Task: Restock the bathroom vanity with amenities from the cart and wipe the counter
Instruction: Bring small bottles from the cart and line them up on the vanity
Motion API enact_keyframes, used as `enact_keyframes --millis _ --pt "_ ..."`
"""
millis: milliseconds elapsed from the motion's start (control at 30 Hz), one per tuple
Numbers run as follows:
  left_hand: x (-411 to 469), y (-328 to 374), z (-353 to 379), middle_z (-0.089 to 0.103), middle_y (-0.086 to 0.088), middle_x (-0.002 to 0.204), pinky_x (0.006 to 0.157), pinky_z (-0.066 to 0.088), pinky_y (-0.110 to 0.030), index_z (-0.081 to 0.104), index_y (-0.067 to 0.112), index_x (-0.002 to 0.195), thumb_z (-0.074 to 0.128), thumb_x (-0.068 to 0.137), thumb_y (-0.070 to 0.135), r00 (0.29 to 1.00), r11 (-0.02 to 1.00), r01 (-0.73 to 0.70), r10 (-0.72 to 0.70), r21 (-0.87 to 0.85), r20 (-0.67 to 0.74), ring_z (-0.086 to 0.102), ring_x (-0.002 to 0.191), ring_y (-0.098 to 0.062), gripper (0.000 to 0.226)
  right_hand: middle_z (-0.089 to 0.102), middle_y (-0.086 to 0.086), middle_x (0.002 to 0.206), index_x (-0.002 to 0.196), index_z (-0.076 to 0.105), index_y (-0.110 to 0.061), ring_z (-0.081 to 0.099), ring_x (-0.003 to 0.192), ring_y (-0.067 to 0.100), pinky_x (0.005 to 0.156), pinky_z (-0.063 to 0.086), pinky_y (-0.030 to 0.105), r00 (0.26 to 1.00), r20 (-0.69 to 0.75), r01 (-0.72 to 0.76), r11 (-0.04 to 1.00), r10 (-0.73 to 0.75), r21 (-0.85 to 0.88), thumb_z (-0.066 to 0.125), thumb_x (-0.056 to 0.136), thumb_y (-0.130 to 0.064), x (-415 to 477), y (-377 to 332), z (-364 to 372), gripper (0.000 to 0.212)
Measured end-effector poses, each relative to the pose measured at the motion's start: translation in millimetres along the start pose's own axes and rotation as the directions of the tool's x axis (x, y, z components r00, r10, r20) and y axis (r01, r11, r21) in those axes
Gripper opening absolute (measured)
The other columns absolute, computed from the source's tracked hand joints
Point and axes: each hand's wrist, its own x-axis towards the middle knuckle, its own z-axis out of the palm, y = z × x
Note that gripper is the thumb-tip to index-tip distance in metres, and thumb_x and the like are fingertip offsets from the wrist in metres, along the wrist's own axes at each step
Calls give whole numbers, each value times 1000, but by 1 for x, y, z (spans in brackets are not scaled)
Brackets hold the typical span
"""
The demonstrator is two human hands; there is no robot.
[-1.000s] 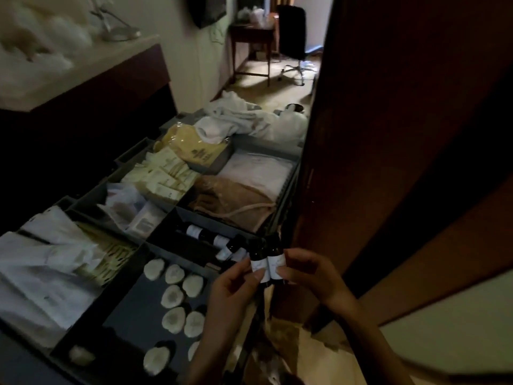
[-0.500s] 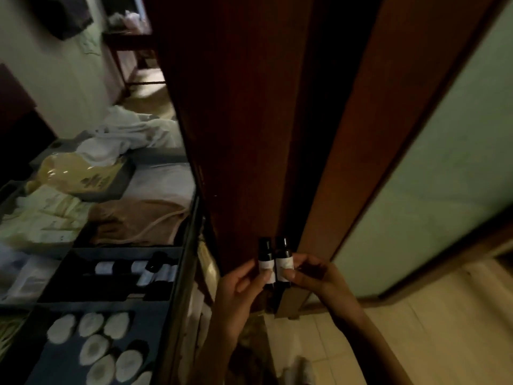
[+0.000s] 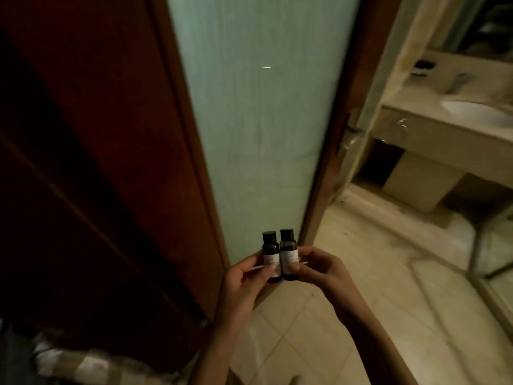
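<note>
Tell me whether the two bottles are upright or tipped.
Upright. The bottles stand side by side with caps pointing up; the left hand pinches one, the right hand the other.

- The left hand (image 3: 244, 276) and the right hand (image 3: 322, 270) are low in the view, near 6 o'clock.
- The left hand pinches the left bottle (image 3: 269, 250), with the thumb on its white label.
- The right hand pinches the right bottle (image 3: 288, 250) the same way.
- The two small dark bottles touch side by side and stand up, black caps on top.
- A pale green glass door (image 3: 255, 120) fills the middle, up to 12 o'clock.
- Dark brown wood (image 3: 111, 162) is at 9 o'clock.
- At 2 o'clock a tan table (image 3: 433, 134) holds a white sink (image 3: 477, 113), with a tap (image 3: 458, 81) just behind it.
- The pale tiled floor (image 3: 374, 301) is at 4 o'clock.
</note>
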Motion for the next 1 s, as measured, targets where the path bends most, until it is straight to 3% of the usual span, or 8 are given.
enact_keyframes --millis 233,400,600,767,1000 --pt "35 6 85 75 5 94 71 52 -16 69 25 100 66 82 11 982 998 -42 31 55 189 70 89 -8 23 74 11 95 106 68 -5 71 87 25 74 56 26 973 -227 47 999 -40 24 71 74 -19 -19 -10 -81 35" --pt "52 -1 141 75 -1 99 85 53 -30 69 14 110 67 74 26 955 997 -44 21 71 297 70 97 -18 38 74 5 98 108 67 -9 71 88 22 74 55 24 941 -336 48 999 -44 4 71 76 -23 -31 -7 -133 35" --pt "54 -9 199 75 5 93 73 52 -16 69 16 106 65 83 10 892 994 -40 -11 104 451 71 88 -8 24 74 5 98 108 67 -9 71 88 19 73 54 21 892 -451 45 999 -29 25 75 77 -26 -56 2 -183 36" --pt "61 -12 221 73 2 105 98 48 -44 67 21 116 69 74 35 855 989 -14 -64 146 514 69 100 -16 45 74 1 98 109 66 -12 71 88 17 76 55 24 859 -511 20 1000 -5 23 70 75 -28 -61 6 -205 38" --pt "77 -10 248 74 2 102 94 51 -38 67 26 110 67 76 29 823 988 -13 -78 156 563 69 99 -15 34 74 0 98 109 67 -13 71 90 17 77 56 26 828 -561 23 998 10 52 73 78 -29 -57 12 -228 35"
